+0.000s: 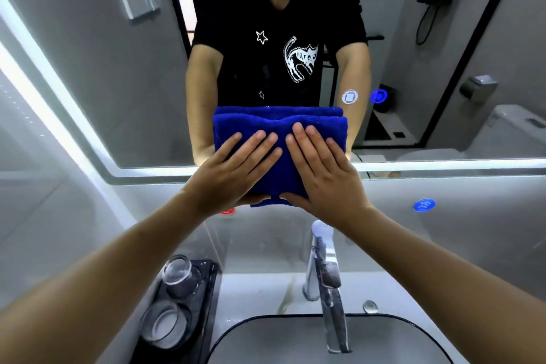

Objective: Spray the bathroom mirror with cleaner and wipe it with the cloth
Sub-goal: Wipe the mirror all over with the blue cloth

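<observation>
Folded blue cloth (280, 156) pressed flat against the lower part of the mirror (88, 74), near its lit bottom edge, roughly centre in the scene. Left hand (236, 168) spread over the cloth's left half, fingers straight and close together, thumb tucked under the bottom edge. Right hand (322, 168) laid likewise over the right half, fingers straight, thumb at the lower edge. Both hands flat and pressing, touching each other at the fingertips or nearly so; bare forearms reaching in from the near left and near right.

Reflected in the mirror: the cloth's far face, a torso in a black T-shirt (277, 47) printed with a white skeleton cat and stars, and behind it a shower fitting at far right and a toilet at right.

Below the mirror, a chrome tap (325, 281) standing upright on the pale worktop (260, 292), its spout reaching over a dark-rimmed basin (295, 343) at the near edge. To the left of the basin, a black tray (206, 289) carrying two clear glasses (180, 275), one beyond the other. Round blue sticker (424, 205) on the wall at right, under the mirror.
</observation>
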Motion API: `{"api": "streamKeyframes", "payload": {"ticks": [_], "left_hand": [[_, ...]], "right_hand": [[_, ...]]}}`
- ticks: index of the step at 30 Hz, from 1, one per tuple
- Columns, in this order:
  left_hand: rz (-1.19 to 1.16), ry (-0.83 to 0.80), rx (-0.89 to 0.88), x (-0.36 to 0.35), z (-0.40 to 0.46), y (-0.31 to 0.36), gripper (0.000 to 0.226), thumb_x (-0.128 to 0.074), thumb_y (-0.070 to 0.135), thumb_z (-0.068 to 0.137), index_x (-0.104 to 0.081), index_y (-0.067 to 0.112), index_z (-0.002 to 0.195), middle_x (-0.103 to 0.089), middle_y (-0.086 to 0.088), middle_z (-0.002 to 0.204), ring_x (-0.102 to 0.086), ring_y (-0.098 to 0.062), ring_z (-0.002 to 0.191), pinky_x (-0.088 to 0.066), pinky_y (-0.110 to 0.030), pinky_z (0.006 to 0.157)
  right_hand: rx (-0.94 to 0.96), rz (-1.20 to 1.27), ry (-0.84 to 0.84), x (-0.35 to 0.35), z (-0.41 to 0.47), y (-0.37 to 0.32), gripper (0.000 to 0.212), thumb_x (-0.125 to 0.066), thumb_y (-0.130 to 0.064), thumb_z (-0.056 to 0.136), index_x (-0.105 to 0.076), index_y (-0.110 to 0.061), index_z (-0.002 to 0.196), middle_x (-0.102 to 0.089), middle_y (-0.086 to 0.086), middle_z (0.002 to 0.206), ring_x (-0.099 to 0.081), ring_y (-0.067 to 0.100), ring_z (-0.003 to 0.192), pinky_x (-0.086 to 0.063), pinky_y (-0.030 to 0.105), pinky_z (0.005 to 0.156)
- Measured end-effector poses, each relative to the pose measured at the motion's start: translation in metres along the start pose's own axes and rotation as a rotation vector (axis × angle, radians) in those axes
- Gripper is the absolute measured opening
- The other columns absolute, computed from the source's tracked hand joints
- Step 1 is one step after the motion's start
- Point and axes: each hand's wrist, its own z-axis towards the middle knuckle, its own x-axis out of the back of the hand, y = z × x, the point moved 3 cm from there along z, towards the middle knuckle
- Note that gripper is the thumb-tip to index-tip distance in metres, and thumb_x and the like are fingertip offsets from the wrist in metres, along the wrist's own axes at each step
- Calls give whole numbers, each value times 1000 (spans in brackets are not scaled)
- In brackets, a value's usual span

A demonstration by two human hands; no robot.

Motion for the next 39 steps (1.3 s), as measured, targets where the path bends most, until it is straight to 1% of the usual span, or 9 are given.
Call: {"api": "streamKeyframes", "payload": {"ticks": [3, 6, 12, 14, 16, 19, 21, 29, 39], "left_hand": [[-2, -1, 4, 0, -24, -15, 80, -30, 57, 99, -10, 1, 152, -28, -18, 149, -16, -33, 141, -9, -46, 119], [-1, -3, 18, 0, -47, -31, 79, -30, 56, 99, -10, 1, 152, -30, -18, 148, -17, -33, 140, -8, -46, 119], [-4, -10, 16, 3, -78, -51, 73, -33, 56, 99, -21, 3, 149, -31, -17, 147, -32, -33, 135, -9, -46, 119], [-1, -14, 20, 3, -85, -56, 76, -33, 55, 99, -16, 4, 151, -30, -16, 148, -27, -35, 139, -8, -46, 119], [10, -23, 25, 3, -92, -61, 77, -31, 54, 100, -9, 3, 153, -28, -17, 150, -12, -36, 146, -6, -46, 120], [15, -46, 47, 3, -102, -67, 77, -31, 54, 100, -8, 3, 153, -7, -22, 159, 3, -33, 149, -5, -47, 121], [8, -58, 58, 4, -108, -69, 78, -33, 55, 100, -9, 2, 153, 2, -20, 160, 3, -33, 149, -5, -48, 121], [37, -70, 93, 4, -131, -78, 79, -34, 54, 99, -10, 1, 153, 4, -20, 160, 1, -34, 149, -7, -49, 121], [34, -89, 214, 2, -153, -77, 83, -35, 56, 98, -7, 1, 153, 6, -19, 160, 2, -34, 149, -7, -51, 120]], "right_hand": [[7, 5, 2, -2, 15, -24, 93, -42, -61, 94, 1, -4, 154, -16, 12, 157, -7, 25, 147, -3, 38, 121], [13, 21, 6, -5, 29, -47, 92, -43, -59, 94, 1, -4, 154, -16, 12, 157, -8, 25, 147, -4, 38, 121], [7, 39, 22, -7, 51, -79, 95, -48, -59, 93, -1, -4, 154, -16, 13, 157, -9, 26, 147, -6, 39, 121], [1, 40, 19, -8, 55, -87, 96, -50, -59, 92, -1, -4, 154, -16, 13, 158, -9, 26, 147, -6, 39, 121], [-3, 38, 11, -8, 60, -94, 98, -51, -59, 91, -1, -4, 154, -15, 13, 158, -9, 26, 147, -5, 39, 121], [-3, 31, 0, -8, 65, -103, 98, -51, -59, 92, 1, -3, 153, -15, 13, 158, -7, 26, 147, -5, 39, 121], [-4, 32, -8, -9, 69, -109, 100, -53, -58, 91, 3, -3, 153, -14, 13, 158, -6, 26, 147, -5, 39, 121], [10, 12, -19, -9, 85, -130, 103, -57, -56, 87, 1, -3, 153, -14, 11, 158, -5, 25, 147, -3, 38, 122], [71, -13, -31, -8, 102, -146, 102, -59, -52, 86, 0, -3, 153, -11, 10, 160, -3, 24, 148, 2, 38, 122]]}}
